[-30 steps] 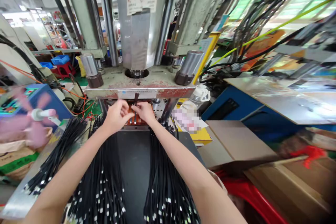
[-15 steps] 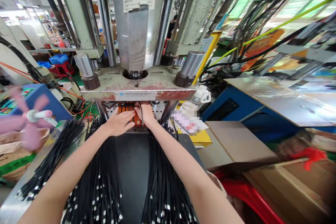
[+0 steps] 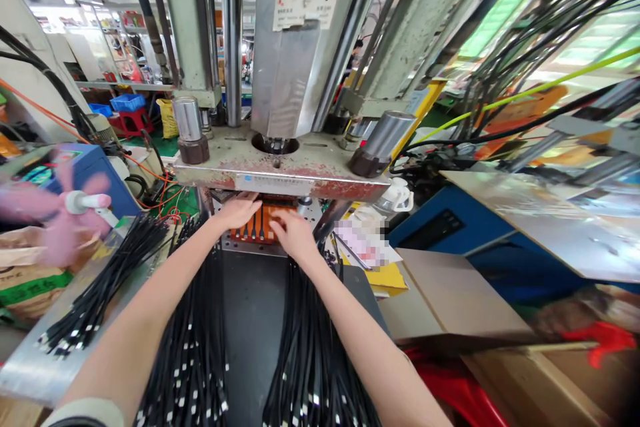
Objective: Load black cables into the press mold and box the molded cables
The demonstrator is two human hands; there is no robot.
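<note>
An orange slotted block (image 3: pixel 245 232) sits on the press bed under the upper plate, with several black cable ends (image 3: pixel 262 233) lying side by side in it. My left hand (image 3: pixel 241 211) reaches to the block's back left, fingers stretched out and its tips partly under the plate. On the block's right side, my right hand (image 3: pixel 294 230) has its fingers bent and thumb apart from them, and no cable shows in it. Long bundles of black cables with metal-tipped ends hang below my hands, one left bundle (image 3: pixel 200 340) and one right bundle (image 3: pixel 313 347).
The press's heavy plate (image 3: pixel 280 170) spans just above my hands. A pink fan (image 3: pixel 75 203) spins at the left, near another cable bundle (image 3: pixel 107 287). At the right are a white jug (image 3: pixel 397 197), papers on a yellow box (image 3: pixel 390 278) and an open cardboard box (image 3: pixel 450 287).
My right hand has let go of a black cable and shifted on the block. My left hand has moved toward the block's back edge. The view has swung slightly left.
</note>
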